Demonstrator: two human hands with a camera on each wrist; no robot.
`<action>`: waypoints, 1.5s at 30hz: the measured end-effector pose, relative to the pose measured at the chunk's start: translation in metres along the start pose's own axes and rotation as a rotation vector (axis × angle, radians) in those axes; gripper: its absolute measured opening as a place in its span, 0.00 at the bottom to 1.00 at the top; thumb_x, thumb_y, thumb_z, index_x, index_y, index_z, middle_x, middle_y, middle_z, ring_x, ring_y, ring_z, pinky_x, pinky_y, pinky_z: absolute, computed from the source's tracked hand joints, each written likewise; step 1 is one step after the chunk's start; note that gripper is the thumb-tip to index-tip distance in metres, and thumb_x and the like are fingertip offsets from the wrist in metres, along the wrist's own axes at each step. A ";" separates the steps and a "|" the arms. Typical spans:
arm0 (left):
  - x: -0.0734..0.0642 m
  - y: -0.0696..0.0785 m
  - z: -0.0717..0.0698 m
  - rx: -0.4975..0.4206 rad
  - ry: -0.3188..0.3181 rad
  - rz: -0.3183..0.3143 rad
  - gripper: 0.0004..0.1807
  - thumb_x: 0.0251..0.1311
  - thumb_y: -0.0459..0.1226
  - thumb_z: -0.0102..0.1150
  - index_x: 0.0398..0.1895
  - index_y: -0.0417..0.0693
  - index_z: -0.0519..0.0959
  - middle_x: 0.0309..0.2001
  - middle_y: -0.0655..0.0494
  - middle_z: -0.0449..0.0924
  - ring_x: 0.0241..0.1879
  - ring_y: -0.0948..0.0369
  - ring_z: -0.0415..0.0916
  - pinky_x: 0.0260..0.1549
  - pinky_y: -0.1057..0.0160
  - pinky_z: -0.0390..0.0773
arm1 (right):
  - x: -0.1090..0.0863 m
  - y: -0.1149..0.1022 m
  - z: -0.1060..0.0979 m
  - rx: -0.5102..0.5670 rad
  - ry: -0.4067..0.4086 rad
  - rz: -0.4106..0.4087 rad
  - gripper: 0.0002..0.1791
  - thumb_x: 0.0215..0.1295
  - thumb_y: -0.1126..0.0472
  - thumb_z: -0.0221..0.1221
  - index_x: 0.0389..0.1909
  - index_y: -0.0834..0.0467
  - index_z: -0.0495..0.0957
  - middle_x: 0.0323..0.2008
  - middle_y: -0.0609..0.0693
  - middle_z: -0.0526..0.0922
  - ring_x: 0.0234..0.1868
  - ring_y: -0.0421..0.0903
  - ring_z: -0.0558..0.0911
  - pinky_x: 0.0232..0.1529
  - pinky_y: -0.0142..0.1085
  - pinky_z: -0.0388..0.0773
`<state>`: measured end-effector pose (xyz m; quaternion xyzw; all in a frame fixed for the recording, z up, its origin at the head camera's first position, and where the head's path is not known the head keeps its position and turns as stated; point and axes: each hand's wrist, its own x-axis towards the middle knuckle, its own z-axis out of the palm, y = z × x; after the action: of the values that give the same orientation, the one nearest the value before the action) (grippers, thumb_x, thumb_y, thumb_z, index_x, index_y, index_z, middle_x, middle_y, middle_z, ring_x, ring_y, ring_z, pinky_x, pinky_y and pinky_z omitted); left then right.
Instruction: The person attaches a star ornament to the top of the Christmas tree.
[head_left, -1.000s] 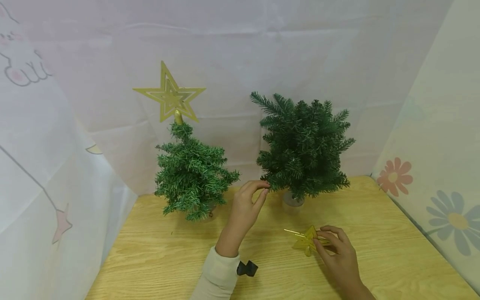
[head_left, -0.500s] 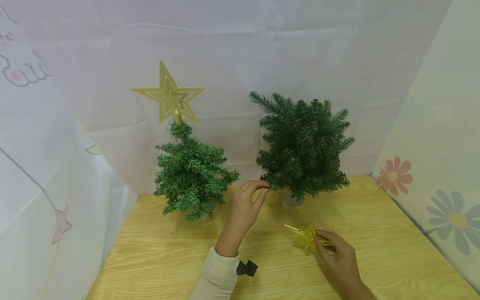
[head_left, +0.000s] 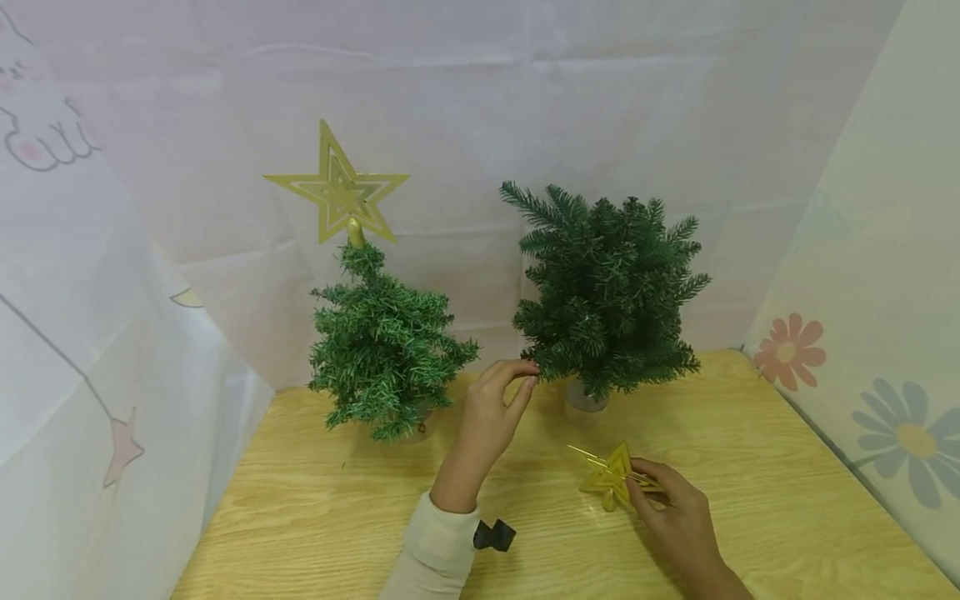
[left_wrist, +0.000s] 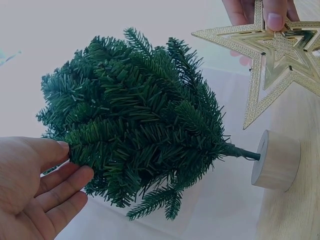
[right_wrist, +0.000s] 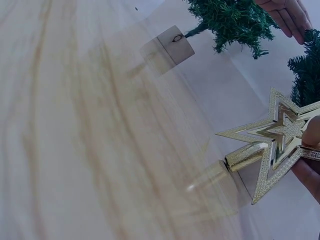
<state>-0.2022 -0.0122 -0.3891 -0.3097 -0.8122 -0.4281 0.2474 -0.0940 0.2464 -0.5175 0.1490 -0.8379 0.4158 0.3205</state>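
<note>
Above the table (head_left: 315, 517), the right hand (head_left: 681, 512) is pinching the lower star (right_wrist: 286, 131), which slackening could drop; the left hand (head_left: 491, 412), fingers relaxed, is touching the darker tree (head_left: 611, 292)

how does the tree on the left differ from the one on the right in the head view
The left tree carries a gold star on top, while the right tree has none. The left tree narrows to a slender tip; the right tree is broad up top. The left tree is brighter green, the right tree darker. Both stand on the wooden table.
</note>
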 end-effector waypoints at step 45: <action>-0.001 0.002 -0.002 0.000 -0.042 -0.036 0.10 0.70 0.41 0.55 0.50 0.53 0.80 0.50 0.63 0.78 0.52 0.64 0.75 0.51 0.62 0.78 | 0.000 -0.003 0.001 -0.075 -0.041 -0.024 0.19 0.53 0.76 0.68 0.46 0.61 0.81 0.42 0.51 0.84 0.38 0.45 0.86 0.35 0.29 0.83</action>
<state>-0.2001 -0.0129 -0.3876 -0.3039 -0.8227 -0.4257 0.2225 -0.0927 0.2439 -0.5159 0.1553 -0.8575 0.3771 0.3136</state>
